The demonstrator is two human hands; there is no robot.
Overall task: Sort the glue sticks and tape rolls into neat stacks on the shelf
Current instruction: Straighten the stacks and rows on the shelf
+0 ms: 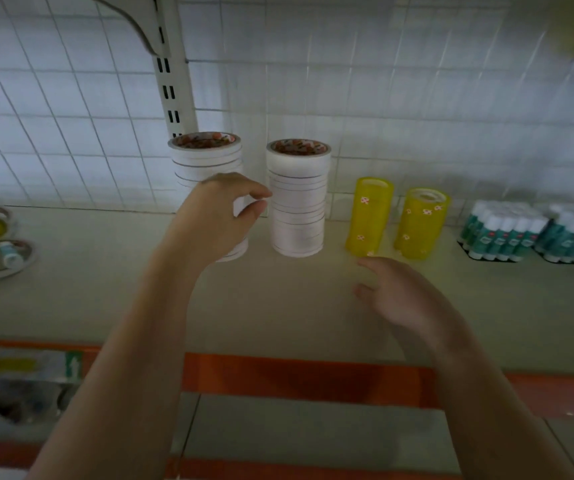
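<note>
Clearly the risk sits at the left white tape stack (209, 174): the left hand (216, 216) has its grip curled round the stack's middle, thumb and fingers clamped on the rolls, and a sideways nudge could shear the column or knock the second white stack (297, 199) just beside it. The right hand (399, 299) hovers loose and apart, holding nothing, near the yellow tape stacks (368, 216). Glue sticks (500, 233) stand grouped at the shelf's (296, 306) right end.
</note>
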